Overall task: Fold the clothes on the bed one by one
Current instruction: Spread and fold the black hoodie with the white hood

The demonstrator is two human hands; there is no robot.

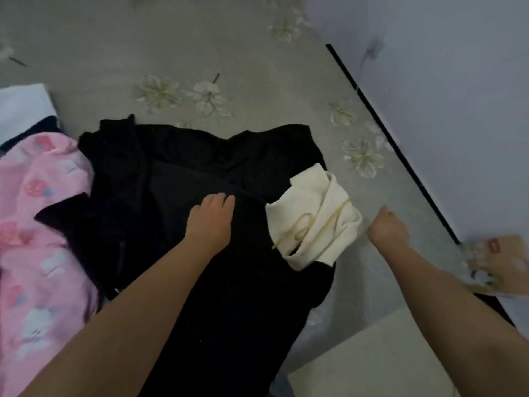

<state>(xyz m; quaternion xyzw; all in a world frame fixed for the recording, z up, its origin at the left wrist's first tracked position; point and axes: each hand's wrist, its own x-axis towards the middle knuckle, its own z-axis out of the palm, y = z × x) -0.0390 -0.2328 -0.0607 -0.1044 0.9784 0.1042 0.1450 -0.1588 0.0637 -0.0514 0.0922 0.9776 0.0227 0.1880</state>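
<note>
White folded item point(21, 106): far left edge, smooth pale cloth with a rounded corner, lying on a dark navy piece of which only a strip shows.

Pink garment point(34, 224): soft, crumpled fabric printed with small white and red cartoon figures; heaped along the left side, its right edge overlapping the black garment.

Black garment point(171, 173): large, matte, slightly fuzzy cloth spread flat over the middle of the bed, neckline towards the far side, a long fold or placket running down its left half. Irregular outline, one pointed flap reaching left onto the pink cloth.

Left hand point(210, 217): palm down on the middle of the black garment, fingers extended and together, pressing the cloth flat.

Cream garment point(313, 216): small bundle of thick, off-white fabric, loosely rolled in overlapping folds, with a thin yellowish cord looped across it. It lies on the right edge of the black garment, partly over the sheet.

Right hand point(388, 227): just right of the cream bundle, above the sheet, fingers curled inward; it seems to hold nothing, though motion blur leaves this uncertain.

Bed sheet point(200, 47): smooth grey-beige cloth with pale flower motifs.

Wall point(458, 110): plain, bluish-grey, with a black strip at its base.

Printed packet point(495, 265): right edge, blurred, tan.
</note>
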